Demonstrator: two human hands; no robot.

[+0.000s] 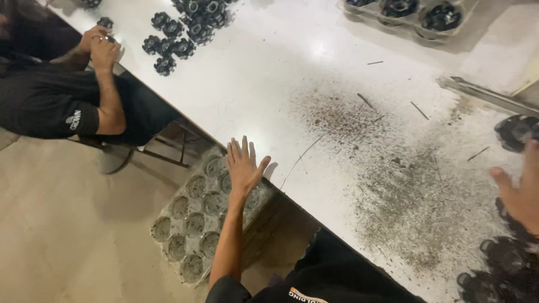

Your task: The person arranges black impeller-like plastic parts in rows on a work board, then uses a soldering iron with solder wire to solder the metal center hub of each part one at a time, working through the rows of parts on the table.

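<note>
Left hand [242, 168], fingers spread, reaches over the clear tray [193, 224] (empty pockets); right hand [522, 193], open, hovers near black parts [505, 264].

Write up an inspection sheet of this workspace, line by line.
Surface: white table, with dark gritty dust spread over its right part.
Job's things: clear plastic tray of round cups, below the table edge, under the left hand; black round parts piled by the right hand.
Clutter: thin dark rods scattered on the table; a metal bar at the right edge.
Hands: left hand open, fingers spread, over the tray; right hand open, partly out of frame, holding nothing seen.
Cables: nothing seen.
Surroundings: a seated co-worker at top left handling a small black part; more black parts near them; another tray at the top.
</note>
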